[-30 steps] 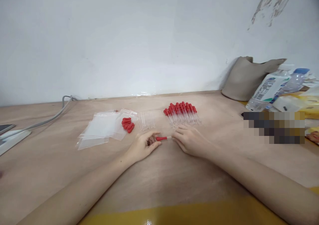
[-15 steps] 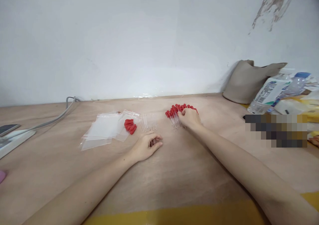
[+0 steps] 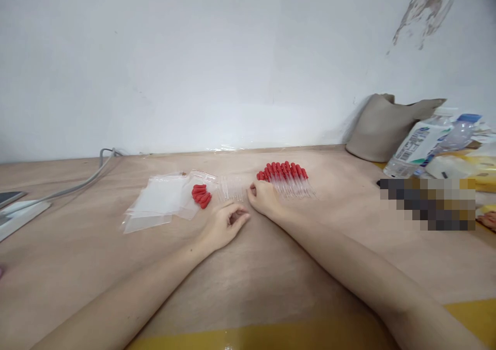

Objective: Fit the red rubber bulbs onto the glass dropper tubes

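Observation:
My left hand (image 3: 227,223) rests on the table, fingers loosely curled and the thumb a little apart, with nothing visible in it. Just beyond it lie several clear thin tubes (image 3: 231,188) in a row. Several red rubber bulbs (image 3: 201,196) are piled to their left on clear zip bags (image 3: 165,197). My right hand (image 3: 264,199) is closed at the left end of a row of droppers with red bulbs (image 3: 287,171) and clear tubes. It covers the lower part of the leftmost ones; whatever its fingertips hold is hidden.
A grey cable (image 3: 77,187) runs along the left over a white flat object (image 3: 27,218). At the back right stand a grey-brown bag (image 3: 382,127) and plastic bottles (image 3: 418,143). A pixelated patch covers part of the right side. A white wall closes off the back.
My right hand has moved left, from the middle of the dropper row to its left end, uncovering the droppers' tubes. My left thumb and fingers have come nearer each other.

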`<control>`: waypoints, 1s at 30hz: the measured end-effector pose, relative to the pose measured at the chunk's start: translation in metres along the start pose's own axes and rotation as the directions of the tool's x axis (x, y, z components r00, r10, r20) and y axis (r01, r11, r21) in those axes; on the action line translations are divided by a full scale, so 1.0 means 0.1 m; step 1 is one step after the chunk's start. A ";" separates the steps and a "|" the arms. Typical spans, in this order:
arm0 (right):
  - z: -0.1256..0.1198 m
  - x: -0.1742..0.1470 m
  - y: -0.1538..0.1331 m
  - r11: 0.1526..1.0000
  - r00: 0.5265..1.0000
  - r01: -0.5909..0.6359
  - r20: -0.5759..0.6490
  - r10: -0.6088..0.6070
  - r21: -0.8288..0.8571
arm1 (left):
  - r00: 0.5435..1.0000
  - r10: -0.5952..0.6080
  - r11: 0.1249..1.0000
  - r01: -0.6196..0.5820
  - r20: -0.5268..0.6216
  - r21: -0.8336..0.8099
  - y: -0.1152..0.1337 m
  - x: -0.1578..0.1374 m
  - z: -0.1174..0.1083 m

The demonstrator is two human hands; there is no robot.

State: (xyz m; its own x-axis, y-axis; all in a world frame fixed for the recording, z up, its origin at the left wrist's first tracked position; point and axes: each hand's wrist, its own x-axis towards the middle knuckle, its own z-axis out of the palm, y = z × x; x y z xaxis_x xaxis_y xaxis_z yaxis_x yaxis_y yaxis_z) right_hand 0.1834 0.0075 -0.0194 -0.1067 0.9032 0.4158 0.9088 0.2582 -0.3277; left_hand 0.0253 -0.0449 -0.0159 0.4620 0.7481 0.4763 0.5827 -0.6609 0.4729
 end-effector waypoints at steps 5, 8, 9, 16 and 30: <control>0.03 0.10 -0.13 0.993 0.997 -0.074 0.002 0.074 -0.089 | 0.900 -0.053 0.927 0.205 -0.432 0.314 -0.27 0.09 -0.19; 0.01 0.09 -0.08 0.990 0.996 -0.068 0.054 0.075 -0.121 | 0.854 -0.118 0.866 0.338 -0.506 0.368 -0.52 0.14 -0.32; 0.00 0.09 -0.05 0.989 0.995 -0.072 0.065 0.081 -0.132 | 0.854 -0.155 0.857 0.367 -0.498 0.362 -0.60 0.15 -0.34; -0.08 0.04 0.09 0.984 0.995 -0.079 0.046 0.087 -0.157 | 0.905 -0.361 0.893 0.405 -0.224 0.196 -0.86 0.24 -0.33; -0.07 0.06 0.00 0.978 0.978 -0.181 0.090 0.191 -0.107 | 0.931 -0.329 0.923 0.353 -0.159 0.153 -0.60 0.46 0.02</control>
State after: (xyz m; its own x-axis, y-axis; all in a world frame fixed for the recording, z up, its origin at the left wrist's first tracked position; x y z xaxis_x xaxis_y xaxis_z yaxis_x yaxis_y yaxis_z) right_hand 0.1857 0.0101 -0.0110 0.0326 0.9630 0.2675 0.9510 0.0524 -0.3047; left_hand 0.0128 0.0290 -0.0239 0.1318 0.9044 0.4059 0.8034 -0.3373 0.4908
